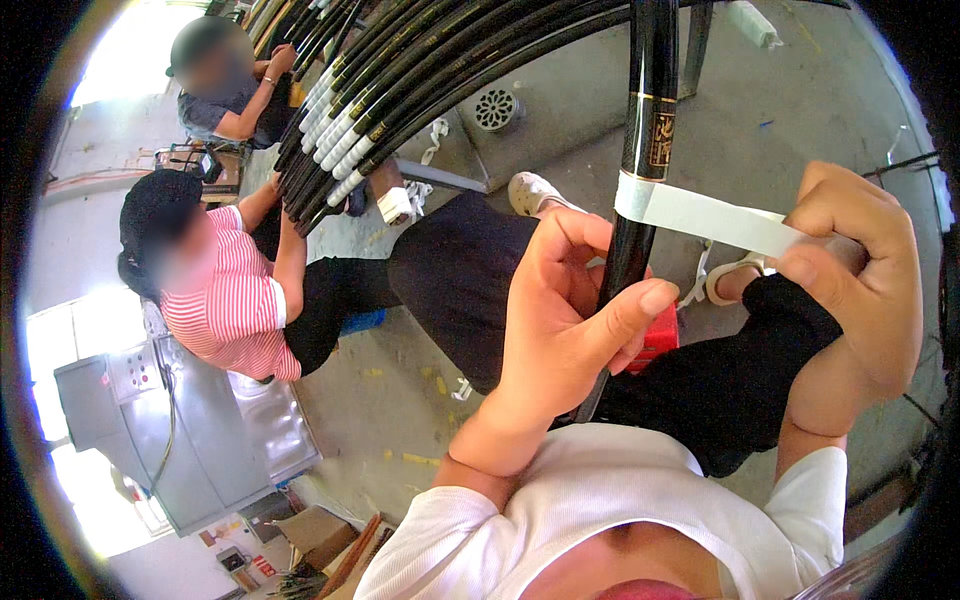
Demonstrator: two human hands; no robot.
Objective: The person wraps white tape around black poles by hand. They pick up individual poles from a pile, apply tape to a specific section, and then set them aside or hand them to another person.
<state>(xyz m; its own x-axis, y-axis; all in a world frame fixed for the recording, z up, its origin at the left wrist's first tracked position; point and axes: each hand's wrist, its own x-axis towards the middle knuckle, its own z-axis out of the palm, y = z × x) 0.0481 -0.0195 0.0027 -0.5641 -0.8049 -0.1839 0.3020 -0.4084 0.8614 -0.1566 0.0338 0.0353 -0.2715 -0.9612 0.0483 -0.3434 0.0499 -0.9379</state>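
A glossy black fishing rod (650,110) with gold bands and gold markings stands nearly upright before me. My left hand (560,310) has its fingers wrapped round the lower part, thumb stretched along the front. White tape (715,215) circles the rod just above that hand. From there a flat strip runs taut to the right, its end pinched between the thumb and fingers of my right hand (860,260). Whether a tape roll sits inside the right palm is hidden.
Many similar black rods (430,70) lie side by side at the upper left, several with white-wrapped ends (335,145). A person in a striped shirt (235,280) sits on the left, another person (230,100) beyond. A red object (658,340) shows behind my left hand. Tape scraps litter the floor.
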